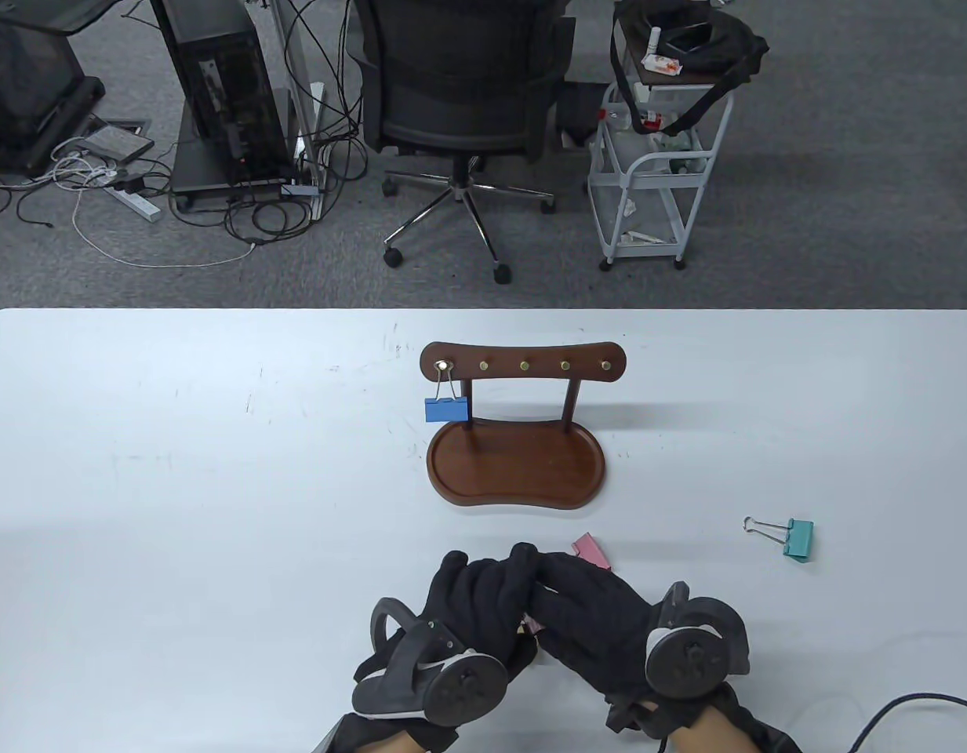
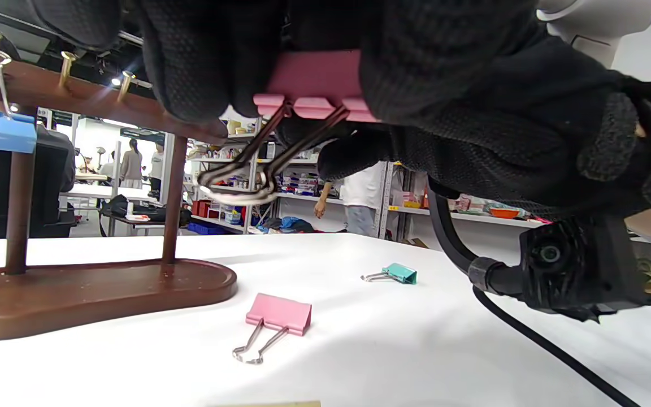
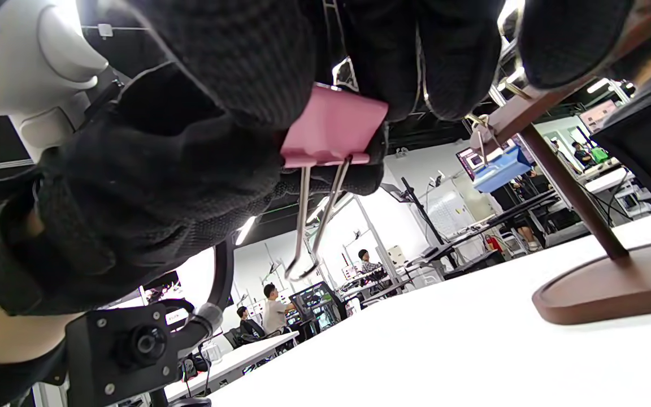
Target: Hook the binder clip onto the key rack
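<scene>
The wooden key rack (image 1: 522, 367) stands mid-table with a blue binder clip (image 1: 446, 409) hanging from its leftmost hook. My left hand (image 1: 483, 584) and right hand (image 1: 569, 584) meet in front of the rack's tray. Together they hold a pink binder clip (image 2: 314, 85) above the table, its wire handles (image 2: 246, 175) hanging down. It also shows in the right wrist view (image 3: 331, 133), pinched between fingers. In the table view the hands hide nearly all of it.
A second pink clip (image 2: 278, 314) lies on the table just beyond my right hand (image 1: 591, 547). A teal clip (image 1: 797, 538) lies to the right. The rack's oval tray (image 1: 514, 471) is bare. The other hooks (image 1: 565, 365) carry nothing.
</scene>
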Demonstrator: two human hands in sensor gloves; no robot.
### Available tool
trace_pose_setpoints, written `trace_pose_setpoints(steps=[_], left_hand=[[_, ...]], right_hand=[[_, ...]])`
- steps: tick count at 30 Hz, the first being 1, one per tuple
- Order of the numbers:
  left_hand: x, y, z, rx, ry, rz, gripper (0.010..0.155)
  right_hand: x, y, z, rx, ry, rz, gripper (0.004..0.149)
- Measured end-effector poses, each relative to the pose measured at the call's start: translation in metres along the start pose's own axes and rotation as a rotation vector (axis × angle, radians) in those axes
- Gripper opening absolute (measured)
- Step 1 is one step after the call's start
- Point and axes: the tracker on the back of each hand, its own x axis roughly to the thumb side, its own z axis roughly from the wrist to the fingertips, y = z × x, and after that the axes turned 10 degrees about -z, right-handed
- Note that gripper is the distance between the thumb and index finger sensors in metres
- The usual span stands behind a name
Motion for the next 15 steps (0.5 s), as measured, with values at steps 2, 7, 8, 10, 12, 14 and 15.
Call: trace_pose_setpoints(steps=[2,7,8,10,12,14,15], left_hand=[[-0.0004,-0.0003,0.0,0.013,-0.001,0.001,0.101],[-0.0022,-0.0004,-0.0007,0.026,0.002,-0.015,0.101],[-0.0023,-0.0008,-0.0007,0.028,0.002,-0.019,0.101],[-0.0024,-0.0009,-0.0009,0.03,-0.006,-0.02,0.1],[-0.0027,-0.0008,-0.001,0.036,-0.018,-0.018,0.099],[-0.0028,-0.001,-0.0009,0.063,-0.034,-0.011,0.096],[-0.0031,-0.0011,-0.001,0.073,-0.056,0.001,0.094]], right_hand=[[-0.0001,-0.0001,0.0016,0.007,0.003,0.002,0.064],[-0.0003,0.0003,0.0035,0.026,0.007,0.006,0.065],[-0.0001,0.0005,0.0036,0.025,0.006,0.003,0.065],[0.0009,0.0015,0.004,0.028,0.004,-0.005,0.065],[0.0012,0.0034,0.004,0.027,-0.007,-0.016,0.064],[0.0011,0.007,0.0042,0.01,-0.02,-0.042,0.064],[0.0009,0.0093,0.0038,0.0,-0.028,-0.056,0.064]])
